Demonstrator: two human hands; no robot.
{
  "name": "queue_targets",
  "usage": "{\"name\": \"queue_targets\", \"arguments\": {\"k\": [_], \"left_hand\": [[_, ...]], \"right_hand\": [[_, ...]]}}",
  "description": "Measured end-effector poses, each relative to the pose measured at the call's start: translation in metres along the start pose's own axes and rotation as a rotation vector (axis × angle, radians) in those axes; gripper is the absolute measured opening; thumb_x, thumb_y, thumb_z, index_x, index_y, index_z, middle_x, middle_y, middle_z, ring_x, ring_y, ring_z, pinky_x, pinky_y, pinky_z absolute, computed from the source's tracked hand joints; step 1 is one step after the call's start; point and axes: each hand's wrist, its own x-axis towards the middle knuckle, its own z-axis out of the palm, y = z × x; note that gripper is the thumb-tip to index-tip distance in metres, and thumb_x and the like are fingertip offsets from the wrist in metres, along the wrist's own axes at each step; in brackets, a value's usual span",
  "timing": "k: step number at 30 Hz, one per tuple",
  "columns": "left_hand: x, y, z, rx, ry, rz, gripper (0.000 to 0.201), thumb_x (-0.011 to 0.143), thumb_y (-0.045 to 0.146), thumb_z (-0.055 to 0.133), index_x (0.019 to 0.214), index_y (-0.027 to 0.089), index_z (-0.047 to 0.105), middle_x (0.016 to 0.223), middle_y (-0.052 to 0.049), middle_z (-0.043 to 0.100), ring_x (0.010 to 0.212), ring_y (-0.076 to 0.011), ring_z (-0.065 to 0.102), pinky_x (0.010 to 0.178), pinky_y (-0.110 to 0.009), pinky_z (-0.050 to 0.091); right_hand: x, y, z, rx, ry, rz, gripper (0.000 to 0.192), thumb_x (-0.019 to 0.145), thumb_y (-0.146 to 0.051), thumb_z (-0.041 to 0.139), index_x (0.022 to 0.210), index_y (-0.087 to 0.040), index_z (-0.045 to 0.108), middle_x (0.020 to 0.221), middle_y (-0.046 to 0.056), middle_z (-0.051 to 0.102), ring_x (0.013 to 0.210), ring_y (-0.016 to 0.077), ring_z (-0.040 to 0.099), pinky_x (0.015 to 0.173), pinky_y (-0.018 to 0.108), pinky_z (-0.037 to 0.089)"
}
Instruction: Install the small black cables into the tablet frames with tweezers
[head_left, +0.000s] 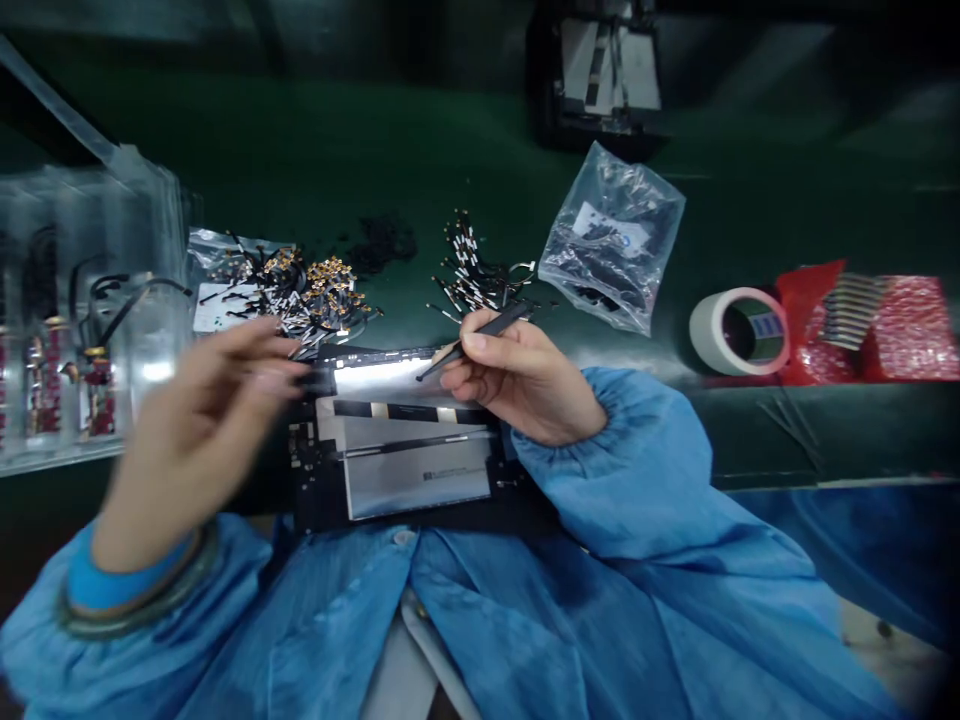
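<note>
My right hand [525,375] is closed around a pair of black tweezers [504,320]. Their tips point left and down over the opened tablet [420,480], which shows silver battery panels and dark strips inside. A tiny dark bit seems to sit at the tips, too small to name. Motion smears my left hand [202,430], which hovers at the tablet's upper left corner, so I cannot make out what its fingers hold, if anything. Just beyond it lies a heap of small flex cables [315,285] with gold ends. A smaller pile of cables [472,265] lies past my right hand.
A clear divided tray [161,330] with circuit boards stands at left. Beyond the tablet are small black pieces [386,240] and a clear plastic bag [611,240]. A tape roll [709,330] and red bubble wrap [911,330] lie right. Another device [641,75] stands at the back.
</note>
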Motion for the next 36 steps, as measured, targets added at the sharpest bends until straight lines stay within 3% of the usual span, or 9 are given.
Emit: {"name": "queue_targets", "arguments": {"k": [2, 5, 11, 19, 36], "left_hand": [[0.003, 0.023, 0.03, -0.12, -0.199, 0.015, 0.037, 0.085, 0.031, 0.061, 0.121, 0.025, 0.057, 0.106, -0.006, 0.069, 0.094, -0.0222, 0.069, 0.076, -0.034, 0.062], [0.007, 0.038, 0.053, -0.271, -0.322, -0.096, 0.023, 0.085, 0.028, 0.062, 0.107, 0.02, 0.059, 0.096, -0.005, 0.071, 0.078, -0.0179, 0.071, 0.062, -0.026, 0.062], [0.006, 0.036, 0.054, -0.309, -0.281, -0.183, 0.01, 0.084, 0.025, 0.064, 0.091, 0.018, 0.059, 0.074, 0.002, 0.069, 0.05, -0.0091, 0.066, 0.05, -0.016, 0.057], [0.008, 0.038, 0.059, -0.346, -0.252, -0.203, 0.011, 0.086, 0.026, 0.06, 0.091, 0.016, 0.061, 0.067, 0.001, 0.067, 0.052, -0.01, 0.065, 0.048, -0.018, 0.059], [0.009, 0.036, 0.06, -0.416, -0.242, -0.226, 0.01, 0.084, 0.023, 0.059, 0.089, 0.015, 0.061, 0.074, -0.001, 0.066, 0.06, -0.0133, 0.066, 0.044, -0.023, 0.06]], "right_hand": [[0.0, 0.002, 0.006, 0.023, -0.011, 0.024, 0.024, 0.067, -0.031, 0.081, 0.069, -0.018, 0.061, 0.064, -0.001, 0.073, 0.055, 0.0074, 0.068, 0.053, 0.011, 0.056], [0.002, 0.006, 0.01, 0.044, 0.0, 0.043, 0.025, 0.066, -0.03, 0.081, 0.07, -0.017, 0.06, 0.064, 0.0, 0.073, 0.057, 0.0083, 0.069, 0.054, 0.011, 0.056], [0.006, 0.011, 0.006, 0.106, -0.034, 0.109, 0.025, 0.068, -0.029, 0.079, 0.072, -0.017, 0.058, 0.067, 0.0, 0.072, 0.061, 0.0089, 0.07, 0.057, 0.011, 0.056], [0.008, 0.013, 0.004, 0.13, -0.029, 0.111, 0.022, 0.069, -0.026, 0.077, 0.073, -0.017, 0.058, 0.068, 0.001, 0.073, 0.06, 0.0082, 0.07, 0.057, 0.012, 0.056], [0.009, 0.015, 0.003, 0.097, -0.018, 0.114, 0.014, 0.079, -0.023, 0.069, 0.076, -0.017, 0.056, 0.068, 0.001, 0.073, 0.062, 0.0078, 0.07, 0.059, 0.011, 0.056]]}}
